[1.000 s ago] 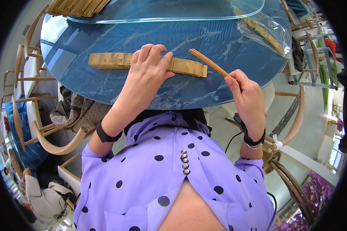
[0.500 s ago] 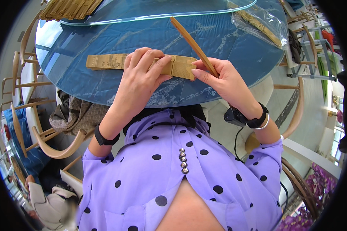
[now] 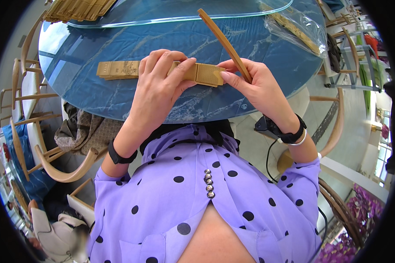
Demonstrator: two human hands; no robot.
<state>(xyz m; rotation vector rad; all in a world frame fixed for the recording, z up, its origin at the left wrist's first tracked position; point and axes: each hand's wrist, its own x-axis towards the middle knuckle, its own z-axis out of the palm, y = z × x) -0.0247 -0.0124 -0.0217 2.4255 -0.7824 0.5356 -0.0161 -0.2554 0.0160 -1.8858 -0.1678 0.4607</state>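
Observation:
A stack of long, flat brown paper chopstick sleeves [image 3: 209,74] lies across the near part of the table. My left hand [image 3: 155,83] is closed over the middle of the stack, fingers curled across the top and thumb along the near edge. At the stack's right end, my right hand [image 3: 263,87] grips a pair of wooden chopsticks [image 3: 223,38] that slant up and leftward. The thumb and forefinger of that hand also touch the open end of the top sleeve. The sleeves under my left palm are hidden.
A round blue marbled table [image 3: 118,96] bears a glass turntable [image 3: 171,23] at its far side. Filled brown sleeves [image 3: 77,11] are piled far left; a clear plastic bag [image 3: 313,35] with sleeves lies far right. A wooden chair [image 3: 70,173] and a patterned bag [image 3: 88,133] stand left.
The chopsticks' far tip has moved up and slightly right. My right thumb sits a little higher at the sleeve end. My left hand has barely moved, still over the stack.

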